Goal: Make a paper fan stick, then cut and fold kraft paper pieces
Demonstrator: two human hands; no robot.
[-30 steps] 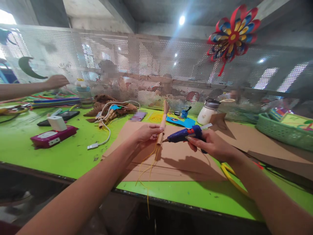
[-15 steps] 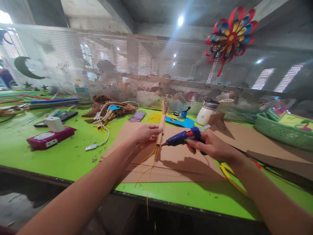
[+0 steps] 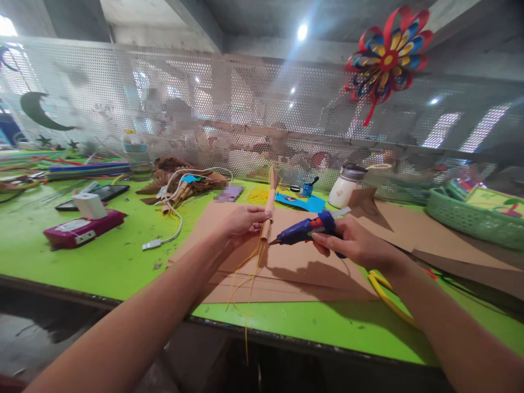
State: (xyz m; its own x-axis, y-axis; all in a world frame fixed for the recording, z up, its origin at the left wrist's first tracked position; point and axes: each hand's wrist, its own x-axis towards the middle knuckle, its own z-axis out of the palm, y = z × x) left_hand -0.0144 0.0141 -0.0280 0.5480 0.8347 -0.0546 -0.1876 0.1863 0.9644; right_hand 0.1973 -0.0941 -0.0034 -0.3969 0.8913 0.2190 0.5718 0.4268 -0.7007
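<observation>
My left hand (image 3: 241, 224) is closed round a rolled brown paper tube (image 3: 268, 207) that stands tilted above a brown cardboard sheet (image 3: 295, 267). Yellow strands (image 3: 245, 278) hang from the tube's lower end past the table edge. My right hand (image 3: 352, 243) grips a blue hot glue gun (image 3: 307, 229), its nozzle pointing left at the tube's lower end, a short gap away.
The green table (image 3: 102, 256) carries a magenta box with a white charger (image 3: 84, 224), a white USB cable (image 3: 164, 237), a phone (image 3: 96, 195), a white jar (image 3: 346, 188), a green basket (image 3: 470, 221) and yellow scissors (image 3: 387, 297). A perforated screen (image 3: 245, 109) stands behind, with a paper flower (image 3: 385, 57) on it.
A co-worker's arm at the far left has gone from view. The glue gun's nozzle stays close to the tube's lower end; my hands have barely shifted.
</observation>
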